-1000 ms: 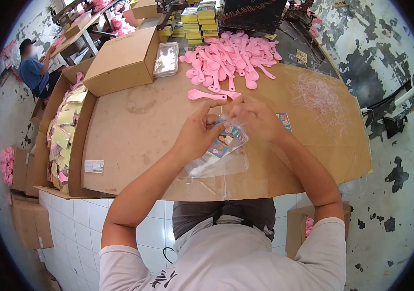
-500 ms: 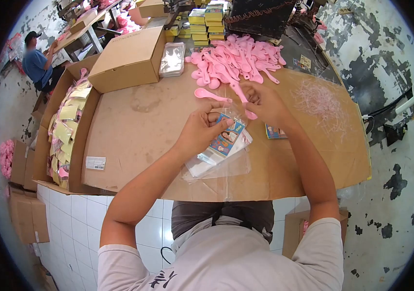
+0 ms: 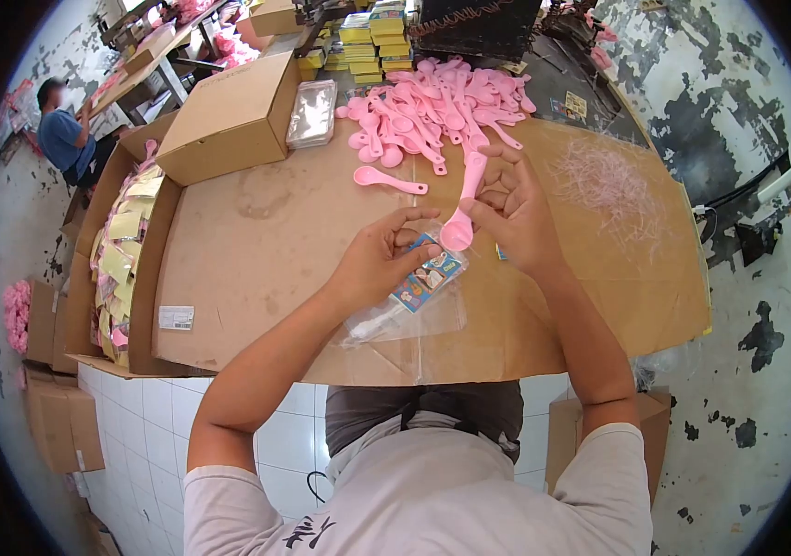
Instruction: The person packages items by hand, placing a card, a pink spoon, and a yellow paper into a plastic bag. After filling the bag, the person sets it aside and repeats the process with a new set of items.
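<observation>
My left hand (image 3: 379, 255) pinches a clear plastic bag with a blue printed card (image 3: 429, 284) between thumb and fingers. More clear bags (image 3: 395, 323) lie beneath it on the cardboard-covered table. In my right hand (image 3: 521, 222) is a pink measuring spoon (image 3: 457, 235), gripped along its handle with the bowl pointing down. The bowl is right at the upper end of the bag, close to my left fingertips. A single pink spoon (image 3: 388, 181) rests beyond my left hand. Partly hidden by my right hand, the edge of another card (image 3: 501, 251) shows on the table.
A heap of pink spoons (image 3: 433, 116) lies at the back. An open box of packed bags (image 3: 124, 241) stands left, beside a closed carton (image 3: 229, 116) and a stack of clear bags (image 3: 312, 116). Plastic shreds (image 3: 613, 185) lie right. A person (image 3: 67, 139) sits at far left.
My right hand has turned the spoon so its bowl now points down toward the bag, and moved slightly nearer me. My left hand still holds the bag and card.
</observation>
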A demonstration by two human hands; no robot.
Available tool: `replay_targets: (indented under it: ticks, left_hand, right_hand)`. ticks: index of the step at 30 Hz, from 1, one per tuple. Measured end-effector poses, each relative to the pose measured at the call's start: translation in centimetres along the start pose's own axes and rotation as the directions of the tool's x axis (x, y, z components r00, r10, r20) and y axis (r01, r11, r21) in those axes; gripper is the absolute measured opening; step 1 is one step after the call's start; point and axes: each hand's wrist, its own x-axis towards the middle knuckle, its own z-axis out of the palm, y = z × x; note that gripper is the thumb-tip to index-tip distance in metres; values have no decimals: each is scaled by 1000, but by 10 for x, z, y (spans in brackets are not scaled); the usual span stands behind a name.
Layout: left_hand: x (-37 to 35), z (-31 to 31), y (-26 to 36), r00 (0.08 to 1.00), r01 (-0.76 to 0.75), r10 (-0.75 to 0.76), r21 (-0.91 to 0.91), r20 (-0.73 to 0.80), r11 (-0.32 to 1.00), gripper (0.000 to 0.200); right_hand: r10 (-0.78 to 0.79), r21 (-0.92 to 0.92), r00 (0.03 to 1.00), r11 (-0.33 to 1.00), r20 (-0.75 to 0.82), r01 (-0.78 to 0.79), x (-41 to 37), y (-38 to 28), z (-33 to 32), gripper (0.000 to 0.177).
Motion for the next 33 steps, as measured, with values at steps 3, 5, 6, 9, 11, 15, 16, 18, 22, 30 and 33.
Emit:
replay_targets:
  ticks: [3,5,6,9,11,15,16,18,22,30,33]
  left_hand:
    - [0,1,1,999,46,-45,59,-12,997,48]
    - [0,0,-1,999,44,-43,74,-16,996,48]
    - [1,1,-4,1000,21,-20,51,-15,998,48]
    - [1,1,-4,1000,9,-9,2,-7,1000,48]
    - [0,2,1,1000,24,-24,-21,3,999,48]
    - [1,1,2,1000,25,-24,-64,8,998,49]
    - [1,0,1,1000,17,-17,-76,6,997,49]
    - [2,-2,1,1000,11,-11,-106,-5,994,50]
    - [1,-9,7,998,21,-11,-160,59,987,52]
    - [0,-12,-3,984,-20,31,-64,175,998,56]
    - [-2,-13,-2,977,5,12,-79,215,997,55]
  right_hand:
    - [0,-69,1000,998,-26,-2,-4,4,4,58]
    - [43,-132,999,990,-13,-44,-6,5,3,53]
    - [41,-101,999,994,-29,-44,-5,7,3,50]
    - [31,-13,996,999,-82,-32,-3,11,6,43]
    - [14,42,992,999,-123,-9,-4,10,12,40]
    - [-53,-82,999,995,4,53,-9,36,10,33]
    - [-80,-228,994,969,76,95,-10,36,5,29]
    - [-89,-280,981,950,172,135,-10,33,-1,23]
    - [-52,61,971,997,232,39,-3,4,-3,19]
    - [-109,-319,768,866,631,384,-8,-45,9,19]
    - [-84,-411,694,753,715,514,-5,-51,6,20]
